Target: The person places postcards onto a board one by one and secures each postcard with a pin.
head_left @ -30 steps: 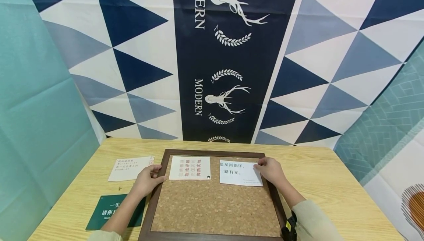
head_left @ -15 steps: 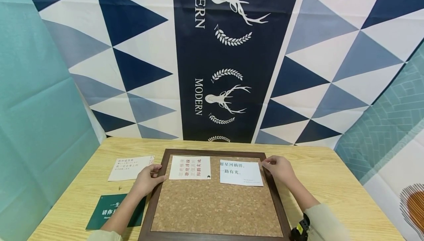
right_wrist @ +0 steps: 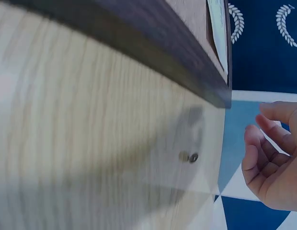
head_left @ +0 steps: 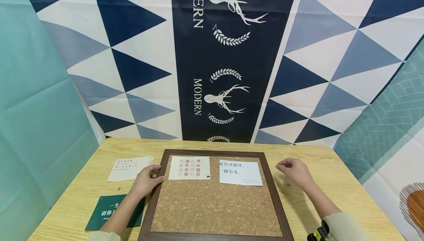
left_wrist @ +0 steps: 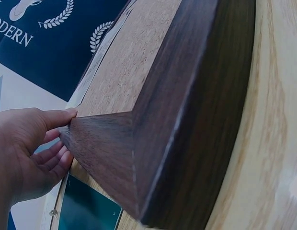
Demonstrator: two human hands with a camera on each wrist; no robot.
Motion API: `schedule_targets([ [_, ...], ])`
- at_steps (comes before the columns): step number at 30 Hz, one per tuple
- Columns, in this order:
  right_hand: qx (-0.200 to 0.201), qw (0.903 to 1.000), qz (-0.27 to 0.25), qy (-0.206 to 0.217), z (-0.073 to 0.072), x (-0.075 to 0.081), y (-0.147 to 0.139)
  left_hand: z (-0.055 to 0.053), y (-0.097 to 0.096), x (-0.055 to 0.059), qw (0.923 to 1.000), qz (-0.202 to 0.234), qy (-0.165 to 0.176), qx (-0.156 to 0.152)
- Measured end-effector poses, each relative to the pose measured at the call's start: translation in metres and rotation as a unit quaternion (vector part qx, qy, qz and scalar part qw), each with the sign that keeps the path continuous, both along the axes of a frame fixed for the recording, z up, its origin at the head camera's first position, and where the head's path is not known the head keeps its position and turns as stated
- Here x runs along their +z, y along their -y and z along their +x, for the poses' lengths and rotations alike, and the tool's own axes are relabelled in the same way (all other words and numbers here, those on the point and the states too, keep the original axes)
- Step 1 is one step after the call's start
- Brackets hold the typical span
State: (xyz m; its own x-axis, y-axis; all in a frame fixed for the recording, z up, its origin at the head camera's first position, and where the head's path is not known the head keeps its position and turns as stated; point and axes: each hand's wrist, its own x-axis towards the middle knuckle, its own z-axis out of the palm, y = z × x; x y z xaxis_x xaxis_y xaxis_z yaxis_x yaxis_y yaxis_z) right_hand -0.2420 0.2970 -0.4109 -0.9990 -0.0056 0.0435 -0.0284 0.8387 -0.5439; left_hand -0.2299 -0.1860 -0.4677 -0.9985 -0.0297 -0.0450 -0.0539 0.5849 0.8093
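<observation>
A corkboard [head_left: 216, 208] with a dark brown wooden frame lies on the table. My left hand [head_left: 147, 180] grips its left side; in the left wrist view the thumb rests on top of the frame and the fingers curl at its outer side. On the cork, a cream card [head_left: 189, 167] with red print has a dark pin at its lower right corner. To its right lies a white card [head_left: 240, 173] with dark print. My right hand [head_left: 296, 173] hovers right of the frame, apart from it, fingers loosely curled around nothing visible. Below it are small round pins [right_wrist: 193, 157].
Left of the board lie a white card [head_left: 127, 169] and a green card [head_left: 107, 211], the latter partly behind my left forearm. A tiny object [head_left: 119, 188] sits between them. Patterned cloth [head_left: 218, 57] hangs behind the wooden table [head_left: 331, 197].
My right hand has left the white card's right edge and moved right, past the frame, over the table. The left hand and the cards have stayed in place.
</observation>
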Motion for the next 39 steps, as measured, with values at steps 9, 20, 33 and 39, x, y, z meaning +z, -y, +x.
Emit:
schedule_targets([
  [9,-0.004,0.9999,0.007,0.011,0.006,-0.006,-0.019,0.0,0.0,0.0,1.0,-0.007,-0.003,-0.002],
  [20,-0.012,0.9981,-0.026,0.055,0.012,-0.015,-0.033,0.0,-0.001,-0.001,0.9999,-0.011,0.004,0.002],
  [33,-0.023,0.9953,-0.031,0.089,0.017,-0.023,-0.042,0.0,0.0,-0.003,1.0,-0.01,0.0,0.001],
  [39,-0.02,0.9964,-0.016,0.081,0.019,-0.024,-0.043,0.0,0.0,-0.003,1.0,-0.009,-0.003,-0.001],
])
